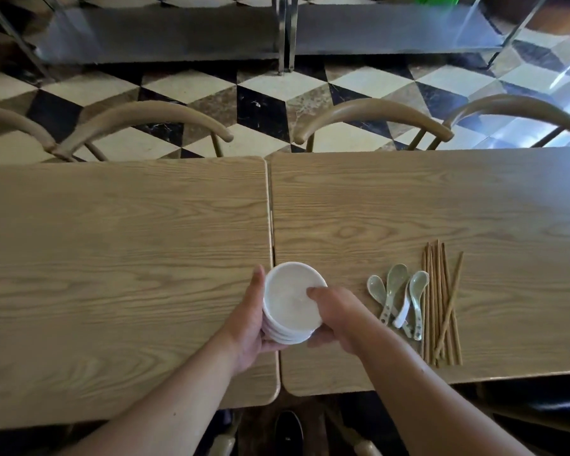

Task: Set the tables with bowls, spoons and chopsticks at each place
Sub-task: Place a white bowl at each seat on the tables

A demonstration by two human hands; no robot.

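I see both hands clamped on the stack of white bowls, over the seam between the left desk and right desk, close to their near edges. The left hand cups the stack's left side, fingers curled beneath; the right hand hooks its thumb over the top rim. The spoons and chopsticks lie touching by the right desk's near edge.

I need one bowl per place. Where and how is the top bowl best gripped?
Probably its rim, from the right: the top bowl sits nested in the stack, only its rim free, and the left hand cups the stack's left side.
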